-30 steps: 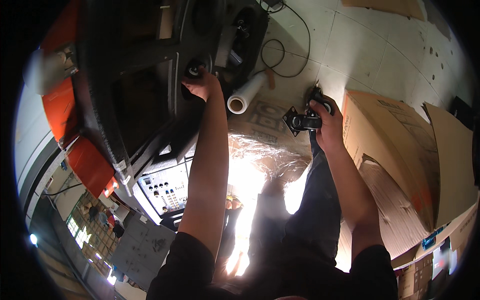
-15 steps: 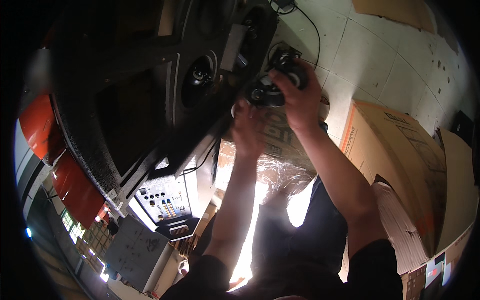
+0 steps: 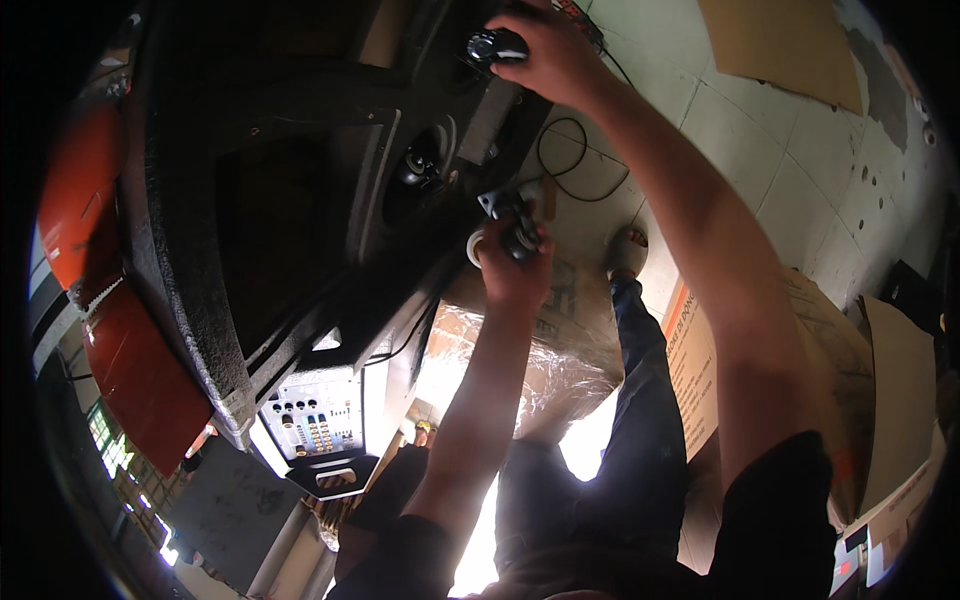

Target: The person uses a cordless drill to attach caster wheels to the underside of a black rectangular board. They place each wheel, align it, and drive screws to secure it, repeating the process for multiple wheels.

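My left hand grips a black caster wheel with a metal mounting plate, held beside the near edge of a large black cabinet. My right arm reaches far forward. Closed round a second dark caster with shiny parts, my right hand is over the cabinet's far end; whether that caster touches the cabinet I cannot tell. Another caster sits in a rounded recess of the cabinet between my hands. A white round thing shows beside my left fingers.
A plastic-wrapped cardboard box lies before my legs. Further cardboard boxes stand at right. A black cable loops on the tiled floor. Beyond my right hand is a partly hidden red-and-black object. A white connector panel stands lower left.
My hands, close together before, have moved apart. The right has gone forward and left with a caster over the cabinet; the left has closed on another caster.
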Motion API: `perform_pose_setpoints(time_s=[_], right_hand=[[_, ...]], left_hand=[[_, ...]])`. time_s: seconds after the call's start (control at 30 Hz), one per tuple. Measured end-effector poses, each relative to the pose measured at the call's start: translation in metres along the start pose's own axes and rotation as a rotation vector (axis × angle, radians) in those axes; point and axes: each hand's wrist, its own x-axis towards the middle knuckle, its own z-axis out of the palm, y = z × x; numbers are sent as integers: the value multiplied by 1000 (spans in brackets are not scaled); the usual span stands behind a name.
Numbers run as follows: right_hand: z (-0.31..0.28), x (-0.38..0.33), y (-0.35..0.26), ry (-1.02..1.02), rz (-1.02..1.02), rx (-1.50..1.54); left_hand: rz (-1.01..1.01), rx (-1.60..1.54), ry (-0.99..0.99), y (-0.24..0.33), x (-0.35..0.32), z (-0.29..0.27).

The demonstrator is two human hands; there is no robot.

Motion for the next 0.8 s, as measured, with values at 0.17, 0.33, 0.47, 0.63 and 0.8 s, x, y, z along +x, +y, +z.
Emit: perform_pose_setpoints(time_s=[0.17, 0.33, 0.47, 0.63, 0.8], right_hand=[[21, 69, 1, -430, -93, -326], [11, 84, -27, -692, -82, -494], [26, 75, -18, -533, -13, -504], [36, 84, -7, -531, 35, -626], [2, 77, -15, -487, 54, -462]], left_hand=[[-124, 120, 147, -23, -20, -37], [-184, 162, 150, -27, -30, -48], [-167, 224, 127, -15, -28, -37], [-141, 289, 172, -6, -17, -29], [-148, 248, 152, -10, -16, -26]])
